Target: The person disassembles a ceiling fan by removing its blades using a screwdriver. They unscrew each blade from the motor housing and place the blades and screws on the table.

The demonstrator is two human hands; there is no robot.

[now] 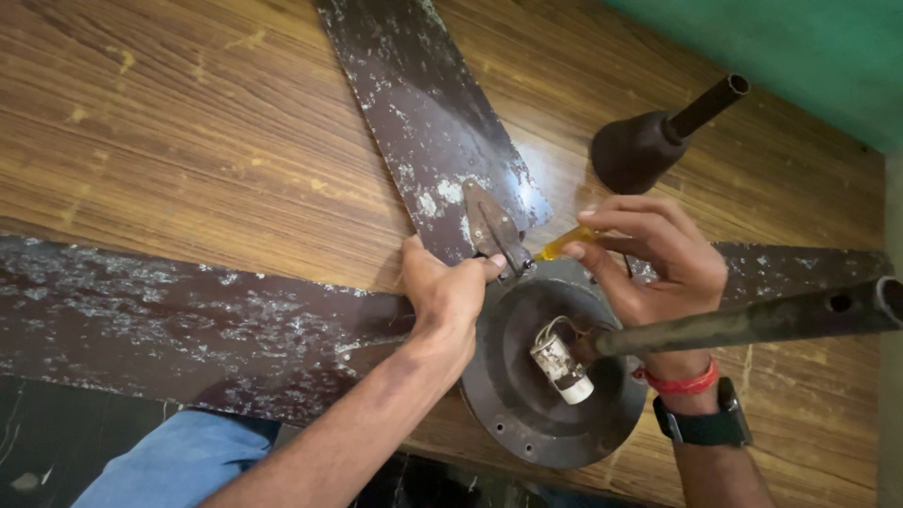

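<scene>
Ceiling fan lying on a wood-grain laminate tabletop (188, 122), worn, streaked with pale scuffs. Motor housing (550, 376) is a round dark-brown metal dish, shallow concave centre, small holes near the rim. Inside it: a small white cylindrical capacitor (562, 365) with thin wires looping off the top. A dull, grimy metal downrod (752, 322) runs from the hub out to the right edge, hole drilled near its end. Three flat blades, dark brown paint flaking to pale specks: upper blade (423, 103), left blade (179, 320), right blade (800, 268) mostly hidden behind the wrist. Upper blade joins the hub through a tapered rusty metal bracket (494, 229). Left hand (447, 292) curled closed against the housing rim, thumb tip pressing at the bracket base. Right hand (658, 259) pinching a screwdriver with translucent yellow handle (564, 245), tip at the bracket screw beside the left thumb. Right wrist carries a red thread band and a black watch. Bell-shaped dark canopy cover (649, 141) with a short tube lies apart, upper right, near a green wall (800, 47).
</scene>
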